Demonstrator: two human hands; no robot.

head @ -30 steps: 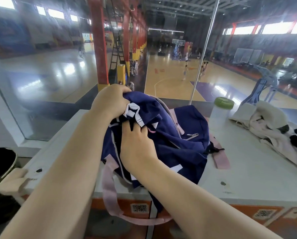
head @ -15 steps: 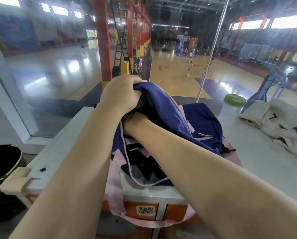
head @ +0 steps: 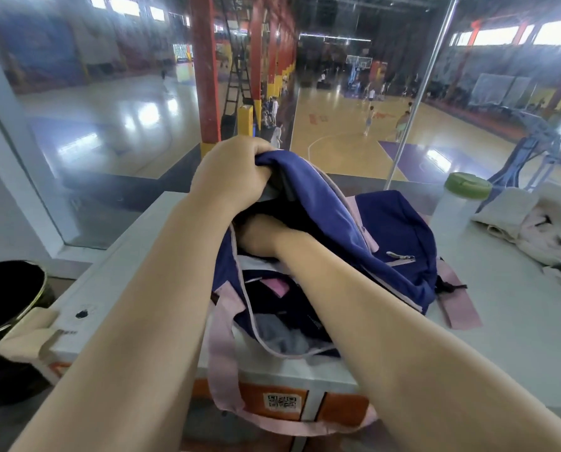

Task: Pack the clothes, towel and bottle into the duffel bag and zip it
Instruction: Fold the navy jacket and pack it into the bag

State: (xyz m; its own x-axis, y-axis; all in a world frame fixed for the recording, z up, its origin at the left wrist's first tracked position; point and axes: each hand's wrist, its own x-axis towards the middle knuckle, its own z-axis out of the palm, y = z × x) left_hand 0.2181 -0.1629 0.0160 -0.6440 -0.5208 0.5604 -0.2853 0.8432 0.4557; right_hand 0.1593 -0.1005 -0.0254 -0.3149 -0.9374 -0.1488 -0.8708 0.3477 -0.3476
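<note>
left hand (head: 236, 177) grips the duffel bag (head: 399, 243) flap up; right hand (head: 256, 234) stuffs clothes inside (fingers hidden, grip unclear); towel (head: 533, 220) likely next.

My left arm runs bare from the lower left of the frame up to the centre, where my left hand (head: 230, 177) is fisted, knuckles up, its grip closed over a bunched fold of the duffel bag (head: 396, 243) and holding that fold raised. My right forearm crosses from the lower right corner toward the centre, under the left hand. My right hand (head: 259, 236) is pushed into the bag's opening; only the wrist and back of the hand show, the fingers hidden beneath the fabric.
</note>
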